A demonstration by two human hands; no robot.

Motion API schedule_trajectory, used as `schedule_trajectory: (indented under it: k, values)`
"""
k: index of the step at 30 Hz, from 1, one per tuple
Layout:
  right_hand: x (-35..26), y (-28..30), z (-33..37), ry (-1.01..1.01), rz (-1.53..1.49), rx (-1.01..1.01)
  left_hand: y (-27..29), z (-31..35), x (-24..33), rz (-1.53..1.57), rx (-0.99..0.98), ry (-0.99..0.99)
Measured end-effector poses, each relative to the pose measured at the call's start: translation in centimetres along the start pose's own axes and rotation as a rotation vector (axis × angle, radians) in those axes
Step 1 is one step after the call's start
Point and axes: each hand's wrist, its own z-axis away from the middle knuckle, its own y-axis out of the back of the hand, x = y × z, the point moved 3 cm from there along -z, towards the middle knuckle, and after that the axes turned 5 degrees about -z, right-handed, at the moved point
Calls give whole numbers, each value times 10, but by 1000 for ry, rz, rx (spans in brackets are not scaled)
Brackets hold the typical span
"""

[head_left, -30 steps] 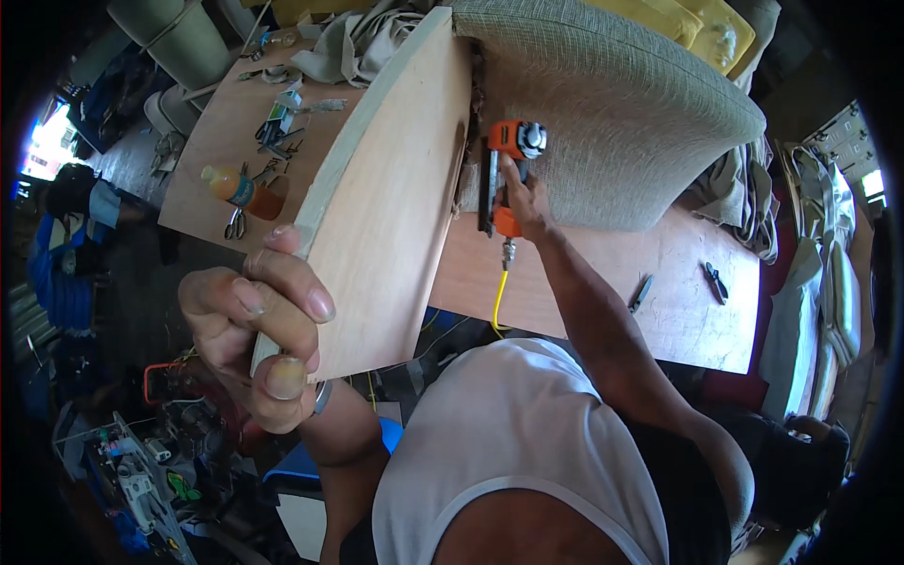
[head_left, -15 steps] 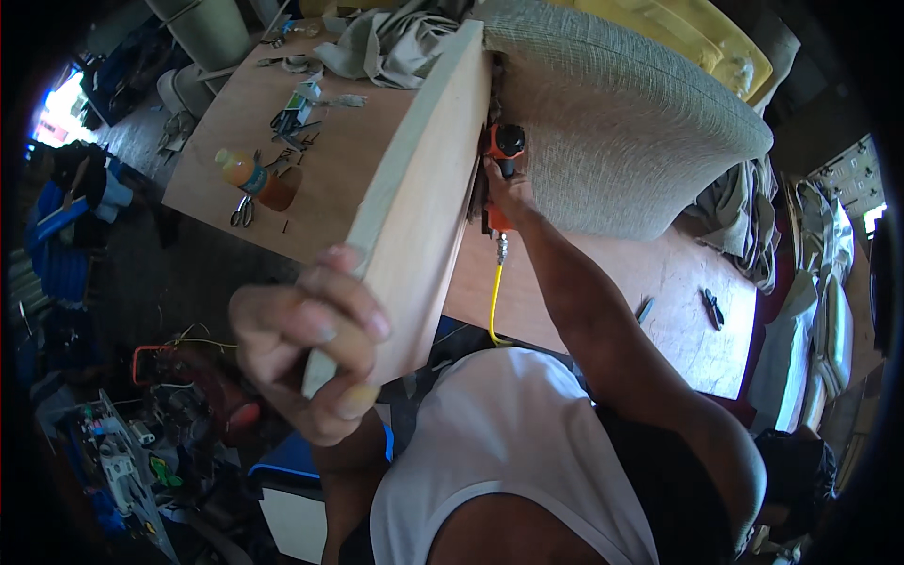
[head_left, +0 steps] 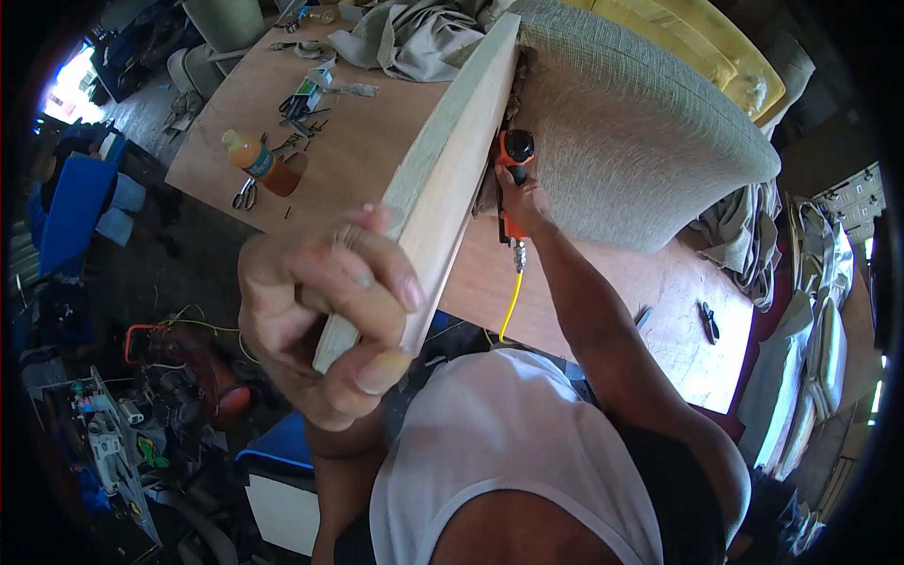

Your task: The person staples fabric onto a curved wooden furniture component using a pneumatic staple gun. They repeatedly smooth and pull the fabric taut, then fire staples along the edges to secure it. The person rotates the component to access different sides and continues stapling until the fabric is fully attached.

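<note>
- Now, in the head view, the left hand (head_left: 330, 306) is pinching the near end of a wooden panel (head_left: 459, 179); its grip is closed snugly, thumb on one side and curled fingers on the other.
- The right hand (head_left: 525, 200) is wrapping its grip around the handle of an orange-and-black air tool (head_left: 516, 149), with a yellow hose (head_left: 512, 306) trailing toward the near side.
- The panel is standing on edge, running from the near left to the far centre, beside a grey upholstered piece (head_left: 640, 141).
- Compared with a second ago, the panel is showing more of its pale edge and less of its broad face, and the tool is sitting closer in at the seam beside the upholstered piece.
- That is apparently bringing the tool into working position; whether its nose is touching anything is staying hidden.
- On the worktop (head_left: 212, 165), an orange-drink bottle (head_left: 261, 162) and scissors (head_left: 245, 194) are lying left, pliers (head_left: 709, 323) right.
</note>
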Motion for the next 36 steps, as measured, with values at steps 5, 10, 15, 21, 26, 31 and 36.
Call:
schedule_trajectory:
  k: [5,10,15,21,26,31,36]
  values:
    - [24,-28,-36,16,166,190,31,7,-18,34,70,-8]
    - [3,26,16,-3,-201,-78,55,-8,-35,-128,100,25]
    - [19,86,113,94,-38,-173,96,-23,-61,-831,387,-55]
    - [68,149,181,-51,373,-250,77,-39,-66,-967,536,1]
    - [119,164,186,-14,584,-271,17,-60,-34,-895,353,-243]
    - [143,142,173,408,623,-485,-22,-135,-39,-1343,65,-274]
    - [151,100,155,424,741,-647,-66,-219,-82,-1244,213,-366]
